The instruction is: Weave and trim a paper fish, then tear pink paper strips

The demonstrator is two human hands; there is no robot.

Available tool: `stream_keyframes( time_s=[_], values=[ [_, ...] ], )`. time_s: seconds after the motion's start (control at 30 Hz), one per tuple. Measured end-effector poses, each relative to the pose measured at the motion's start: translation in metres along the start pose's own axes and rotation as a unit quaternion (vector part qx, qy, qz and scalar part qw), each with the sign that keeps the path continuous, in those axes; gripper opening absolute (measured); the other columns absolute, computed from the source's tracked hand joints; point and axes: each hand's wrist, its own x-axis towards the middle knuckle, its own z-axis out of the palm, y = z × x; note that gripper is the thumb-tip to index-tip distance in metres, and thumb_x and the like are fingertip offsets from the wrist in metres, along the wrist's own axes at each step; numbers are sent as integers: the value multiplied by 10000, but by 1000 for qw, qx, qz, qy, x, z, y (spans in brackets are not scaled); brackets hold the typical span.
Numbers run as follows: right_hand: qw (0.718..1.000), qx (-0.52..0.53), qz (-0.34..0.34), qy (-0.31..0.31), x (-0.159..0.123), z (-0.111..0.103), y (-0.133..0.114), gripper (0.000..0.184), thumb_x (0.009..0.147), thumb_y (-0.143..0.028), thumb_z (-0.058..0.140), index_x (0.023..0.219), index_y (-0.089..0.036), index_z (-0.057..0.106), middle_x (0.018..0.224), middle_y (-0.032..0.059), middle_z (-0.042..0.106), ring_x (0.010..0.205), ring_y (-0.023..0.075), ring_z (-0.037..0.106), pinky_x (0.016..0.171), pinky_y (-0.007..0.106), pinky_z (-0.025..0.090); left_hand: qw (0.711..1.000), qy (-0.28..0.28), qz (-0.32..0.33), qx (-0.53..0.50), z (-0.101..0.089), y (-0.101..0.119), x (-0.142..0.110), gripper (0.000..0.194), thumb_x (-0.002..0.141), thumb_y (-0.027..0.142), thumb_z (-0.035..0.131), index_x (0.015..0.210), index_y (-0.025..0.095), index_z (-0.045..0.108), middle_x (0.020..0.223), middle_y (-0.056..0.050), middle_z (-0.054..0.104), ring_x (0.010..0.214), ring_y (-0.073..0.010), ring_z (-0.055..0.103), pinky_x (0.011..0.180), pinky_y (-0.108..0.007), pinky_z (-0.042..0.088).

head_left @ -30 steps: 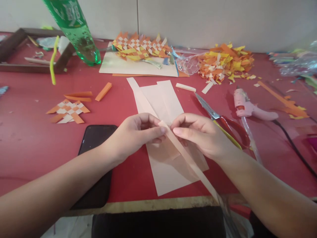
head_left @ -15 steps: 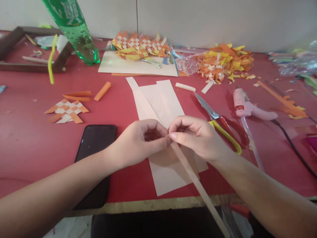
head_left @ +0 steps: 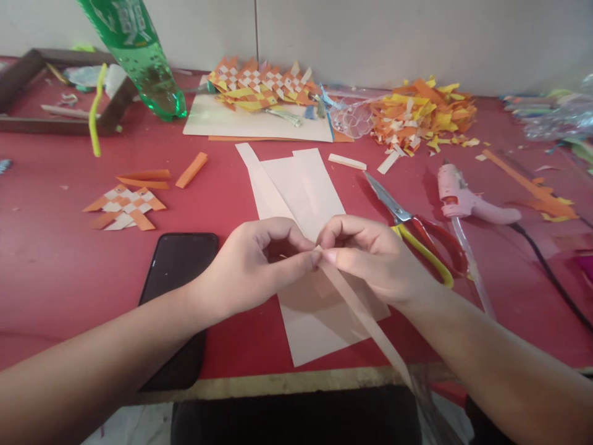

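Observation:
My left hand (head_left: 259, 266) and my right hand (head_left: 370, 256) meet fingertip to fingertip over the middle of the red table (head_left: 55, 272). Both pinch the top end of a long pale paper strip (head_left: 365, 321), which runs down and right past the table's front edge. Under the hands lie cream paper sheets (head_left: 301, 191), overlapping. Red and yellow scissors (head_left: 417, 228) lie just right of my right hand. A black phone (head_left: 178, 266) lies under my left forearm.
A pink glue gun (head_left: 467, 201) with a black cord lies at right. Woven orange and white paper pieces (head_left: 125, 207) sit at left, more (head_left: 259, 83) at the back. A scrap heap (head_left: 421, 117), a green bottle (head_left: 143, 55) and a wooden frame (head_left: 28, 93) stand behind.
The hands have drawn together to pinch the strip's top end. The strip's lower part has swung a little; nothing else on the table has moved.

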Motion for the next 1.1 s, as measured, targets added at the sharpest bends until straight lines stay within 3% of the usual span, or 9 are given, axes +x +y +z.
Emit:
stream_keyframes(
  time_s=[0.3, 0.67, 0.87, 0.97, 1.1],
  values=[
    [1000, 25, -11, 11, 0, 1, 0, 84, 757, -171, 630, 699, -189, 573, 652, -47, 524, 573, 75, 450, 527, 210, 355, 995, 73, -10, -67, -1, 5, 0, 172, 810, 296, 742, 756, 181, 627, 732, 8, 689, 673, -117, 633, 630, -227, 505],
    [1000, 11, -6, 17, -1, -1, 4, 69, 769, -170, 613, 709, -195, 588, 645, -51, 490, 573, 77, 420, 532, 217, 322, 987, 106, 28, -120, -5, 1, 8, 144, 834, 229, 713, 748, 174, 611, 698, 20, 677, 668, -95, 653, 689, -200, 528],
    [999, 23, 4, 24, 0, -1, 7, 67, 754, -174, 618, 698, -193, 588, 631, -55, 482, 550, 69, 390, 510, 217, 280, 966, 177, 24, -187, -7, 1, 13, 143, 824, 192, 690, 729, 180, 585, 679, 51, 616, 572, -72, 623, 629, -189, 538],
    [999, 23, 7, 30, 0, -3, 8, 75, 757, -180, 619, 691, -194, 587, 618, -58, 474, 538, 66, 380, 504, 220, 264, 968, 154, -24, -198, -9, 3, 13, 132, 835, 247, 688, 767, 183, 595, 697, 49, 632, 529, -70, 614, 578, -186, 523],
    [999, 29, 3, 31, 0, -3, 8, 89, 763, -175, 631, 688, -195, 588, 613, -55, 502, 537, 65, 409, 510, 216, 290, 987, 12, -89, -130, -5, 5, 9, 208, 816, 341, 720, 765, 153, 647, 674, 1, 677, 576, -107, 648, 583, -202, 524]
  ],
)
